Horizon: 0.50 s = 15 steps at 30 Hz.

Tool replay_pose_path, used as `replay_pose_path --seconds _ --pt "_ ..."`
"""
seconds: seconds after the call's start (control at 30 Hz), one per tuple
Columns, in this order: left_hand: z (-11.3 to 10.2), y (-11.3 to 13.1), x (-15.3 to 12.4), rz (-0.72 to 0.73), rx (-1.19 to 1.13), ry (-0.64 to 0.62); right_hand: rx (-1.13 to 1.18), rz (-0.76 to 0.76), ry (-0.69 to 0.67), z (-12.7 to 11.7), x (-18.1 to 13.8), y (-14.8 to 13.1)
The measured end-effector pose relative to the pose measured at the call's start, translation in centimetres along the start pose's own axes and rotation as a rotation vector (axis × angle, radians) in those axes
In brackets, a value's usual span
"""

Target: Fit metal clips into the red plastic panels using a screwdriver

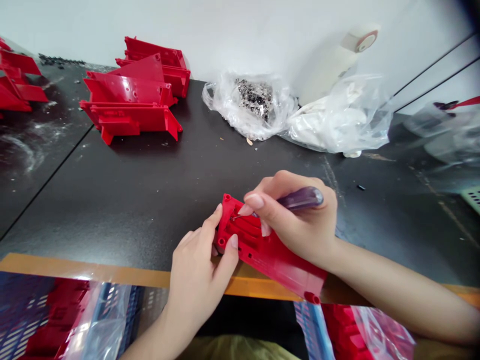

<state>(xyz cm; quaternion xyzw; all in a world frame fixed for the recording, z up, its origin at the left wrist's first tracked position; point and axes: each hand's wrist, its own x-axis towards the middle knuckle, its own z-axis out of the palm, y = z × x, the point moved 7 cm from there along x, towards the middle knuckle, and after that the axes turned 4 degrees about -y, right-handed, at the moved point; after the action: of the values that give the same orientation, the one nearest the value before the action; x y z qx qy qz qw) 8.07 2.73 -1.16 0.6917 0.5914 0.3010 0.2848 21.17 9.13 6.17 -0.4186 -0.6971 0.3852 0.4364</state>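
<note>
A long red plastic housing point(285, 265) lies across the table's front edge, its near right end sticking out past it. My left hand point(204, 262) grips the housing's left end, thumb on top and fingers along the far side. In my right hand point(300, 215) is a screwdriver point(303, 198) with a dark purple handle, held like a pen. Its thin metal shaft slants down to the left, and the tip reaches a small spot near the housing's left end. What the tip touches there is too small to make out.
Several red plastic housings point(131, 115) stand at the back left. Behind my hands sit a clear bag of small dark metal parts point(257, 97) and a bag of white pieces point(337, 122). Below the table edge, a blue crate point(15, 320) holds red parts. A small black piece point(360, 187) lies at right.
</note>
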Motion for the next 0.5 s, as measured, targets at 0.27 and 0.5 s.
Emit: replay_pose_path --seconds 0.27,0.5 --pt "0.19 -0.21 0.05 -0.009 -0.019 -0.026 -0.007 0.016 -0.056 0.52 0.37 -0.2" --pt "0.32 -0.49 -0.07 -0.047 -0.023 -0.049 -0.021 -0.009 -0.085 1.08 0.25 -0.13"
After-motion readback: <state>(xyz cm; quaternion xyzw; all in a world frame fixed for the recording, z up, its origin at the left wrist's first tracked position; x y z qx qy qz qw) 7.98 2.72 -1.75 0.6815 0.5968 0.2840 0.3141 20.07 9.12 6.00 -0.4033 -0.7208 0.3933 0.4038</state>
